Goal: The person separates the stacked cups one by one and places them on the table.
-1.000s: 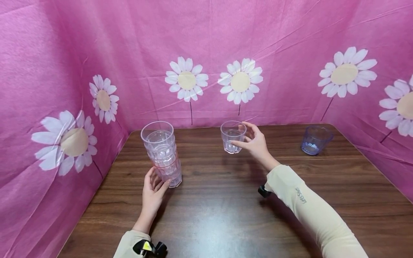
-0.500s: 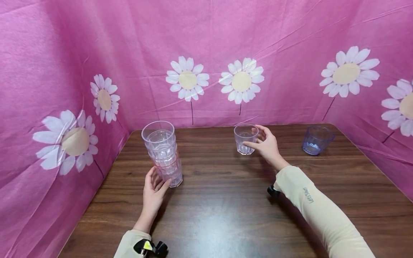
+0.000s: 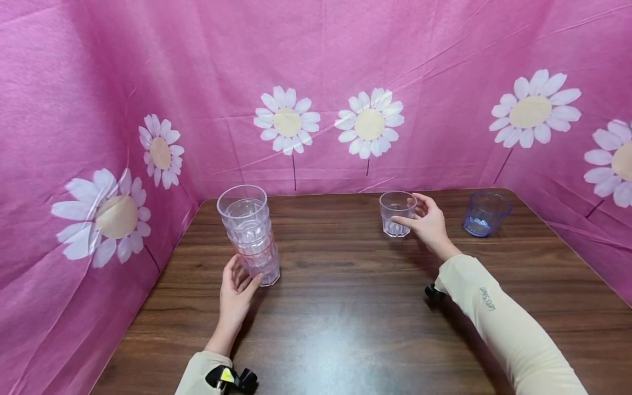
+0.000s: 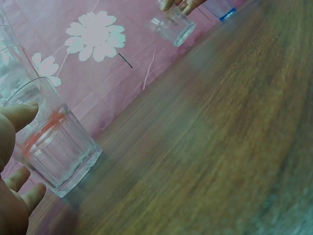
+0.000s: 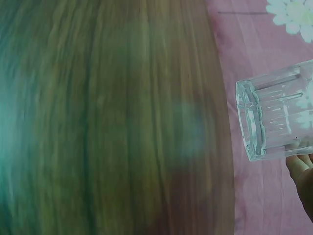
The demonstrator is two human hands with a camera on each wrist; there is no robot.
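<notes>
On the left of the head view, a tall stack of clear glasses (image 3: 248,227) stands on the wooden table. My left hand (image 3: 235,296) holds the stack near its base, thumb on the near side; in the left wrist view, a reddish band (image 4: 44,132) shows on the lowest glass. Toward the back right, my right hand (image 3: 430,226) grips a single clear glass (image 3: 396,219) from its right side. That glass is upright, and in the right wrist view its thick faceted base (image 5: 252,122) appears raised above the tabletop.
A blue-tinted glass (image 3: 486,216) stands at the table's back right, beyond my right hand. Pink cloth (image 3: 207,82) printed with white daisies hangs along the back and both sides. The brown wooden table (image 3: 321,307) stretches between my two arms.
My right hand has carried the clear glass rightward along the back of the table, closer to the blue glass. My left hand and the stack have stayed in place.
</notes>
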